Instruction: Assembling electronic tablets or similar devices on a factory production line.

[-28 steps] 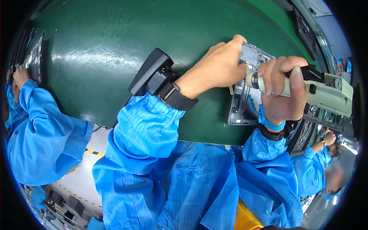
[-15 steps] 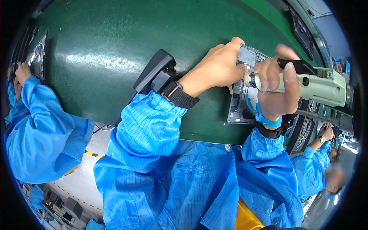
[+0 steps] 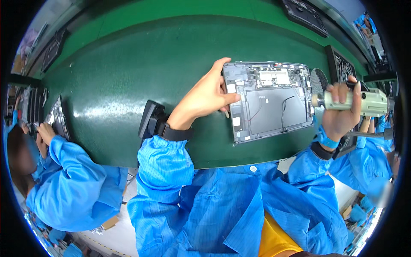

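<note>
An opened laptop chassis (image 3: 276,113) faces up in front of me, tilted slightly, its circuit board along the far side and a large dark battery-like panel below. My left hand (image 3: 207,94) grips its left edge, thumb on top and fingers behind. A small pale tip pokes out under that hand; what it is I cannot make out. My right hand (image 3: 340,113) is wrapped around a pale green electric screwdriver (image 3: 372,103) with a black lever. The driver's nose points left, beside the chassis's right edge; whether its bit touches is unclear.
Dark frame-like trays (image 3: 340,64) stand at the right, and another dark chassis (image 3: 306,15) lies at the far right. A co-worker (image 3: 81,184) in blue sits at the left with a panel (image 3: 59,115). Another blue-sleeved person (image 3: 364,158) is at the right.
My view has shifted, and much more of the chassis shows. The screwdriver has moved from over the chassis to its right edge. My left hand now holds the left edge.
</note>
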{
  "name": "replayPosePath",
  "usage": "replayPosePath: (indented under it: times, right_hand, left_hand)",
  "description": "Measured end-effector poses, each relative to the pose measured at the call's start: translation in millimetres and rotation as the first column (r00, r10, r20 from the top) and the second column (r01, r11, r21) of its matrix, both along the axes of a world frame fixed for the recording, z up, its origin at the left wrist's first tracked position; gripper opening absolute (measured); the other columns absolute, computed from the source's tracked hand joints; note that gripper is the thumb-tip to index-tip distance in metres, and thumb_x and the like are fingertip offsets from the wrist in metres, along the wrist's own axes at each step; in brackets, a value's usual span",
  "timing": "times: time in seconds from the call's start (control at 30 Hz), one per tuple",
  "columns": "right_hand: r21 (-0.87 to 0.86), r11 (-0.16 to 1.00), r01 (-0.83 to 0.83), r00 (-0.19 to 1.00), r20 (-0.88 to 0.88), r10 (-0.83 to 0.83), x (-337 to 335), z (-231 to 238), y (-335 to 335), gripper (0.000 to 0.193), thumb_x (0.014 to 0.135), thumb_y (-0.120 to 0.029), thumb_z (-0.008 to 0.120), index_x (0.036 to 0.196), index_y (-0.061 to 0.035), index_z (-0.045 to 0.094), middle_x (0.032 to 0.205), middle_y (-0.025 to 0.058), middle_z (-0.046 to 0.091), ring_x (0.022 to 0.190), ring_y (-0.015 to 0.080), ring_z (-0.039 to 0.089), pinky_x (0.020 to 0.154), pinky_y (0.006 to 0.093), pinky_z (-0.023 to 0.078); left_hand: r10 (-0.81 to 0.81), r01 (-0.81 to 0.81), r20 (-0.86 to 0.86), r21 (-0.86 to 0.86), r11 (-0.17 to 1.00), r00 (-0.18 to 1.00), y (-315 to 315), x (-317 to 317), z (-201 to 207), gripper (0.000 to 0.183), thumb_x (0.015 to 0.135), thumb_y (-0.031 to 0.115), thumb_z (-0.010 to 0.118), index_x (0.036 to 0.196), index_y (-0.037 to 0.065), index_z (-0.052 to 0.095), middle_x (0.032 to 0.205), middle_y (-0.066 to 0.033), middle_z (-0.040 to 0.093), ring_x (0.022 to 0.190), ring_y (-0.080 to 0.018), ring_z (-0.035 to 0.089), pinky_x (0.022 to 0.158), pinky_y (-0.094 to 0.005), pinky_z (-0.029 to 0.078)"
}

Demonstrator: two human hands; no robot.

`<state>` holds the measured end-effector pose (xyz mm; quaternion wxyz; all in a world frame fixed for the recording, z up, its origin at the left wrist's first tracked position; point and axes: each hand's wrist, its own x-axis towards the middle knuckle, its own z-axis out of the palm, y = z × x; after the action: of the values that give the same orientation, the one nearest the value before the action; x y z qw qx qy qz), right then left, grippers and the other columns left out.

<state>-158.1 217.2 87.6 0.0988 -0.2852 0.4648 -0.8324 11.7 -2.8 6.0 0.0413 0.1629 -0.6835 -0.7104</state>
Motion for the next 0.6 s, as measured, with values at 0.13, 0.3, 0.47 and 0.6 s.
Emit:
replayPosePath:
  times: [0.13,0.3,0.47,0.6]
  right_hand:
    - [0.064,0.979,0.195,0.980,0.014,-0.196,-39.5,-12.7,67.2,0.031,0.093,-0.023,0.048,0.111,0.0021,0.048,0.061,-0.0018,0.036,0.059,0.0091,0.038,0.072,0.0306,0.039]
    - [0.216,0.861,0.460,0.884,-0.017,-0.467,-68.5,-36.7,105.1,0.029,0.089,-0.021,0.058,0.106,0.0020,0.056,0.064,-0.0019,0.043,0.059,0.0072,0.041,0.072,0.0288,0.043]
    - [0.319,0.758,0.569,0.817,-0.111,-0.566,-89.1,-54.8,114.7,0.027,0.084,-0.015,0.064,0.104,0.0030,0.060,0.074,0.0005,0.053,0.065,0.0087,0.049,0.073,0.0295,0.048]
    - [0.503,0.722,0.476,0.874,-0.176,-0.453,-88.6,-57.2,103.9,0.033,0.084,-0.017,0.064,0.108,0.0037,0.057,0.091,0.0038,0.059,0.075,0.0100,0.054,0.075,0.0247,0.044]
  left_hand:
    - [0.009,-0.009,0.031,0.006,1.000,0.999,0.7,-7.6,-1.7,0.068,0.080,0.004,0.063,0.135,0.005,0.023,0.091,-0.0162,0.060,0.067,-0.0163,0.063,0.048,-0.0243,0.049]
    - [0.158,-0.158,0.029,-0.002,0.987,0.987,11.4,-6.6,-4.3,0.054,0.086,0.006,0.055,0.133,0.005,0.030,0.077,-0.0104,0.060,0.055,-0.0114,0.057,0.042,-0.0221,0.044]
    - [0.259,-0.250,0.047,-0.142,0.958,0.965,23.9,-14.5,-0.1,0.041,0.092,0.012,0.046,0.130,0.004,0.036,0.065,-0.0046,0.055,0.046,-0.0078,0.051,0.039,-0.0203,0.039]
    - [0.320,-0.300,0.048,-0.236,0.924,0.946,28.9,-16.2,1.0,0.039,0.094,0.016,0.043,0.130,0.002,0.036,0.061,-0.0016,0.053,0.044,-0.0059,0.047,0.036,-0.0204,0.035]
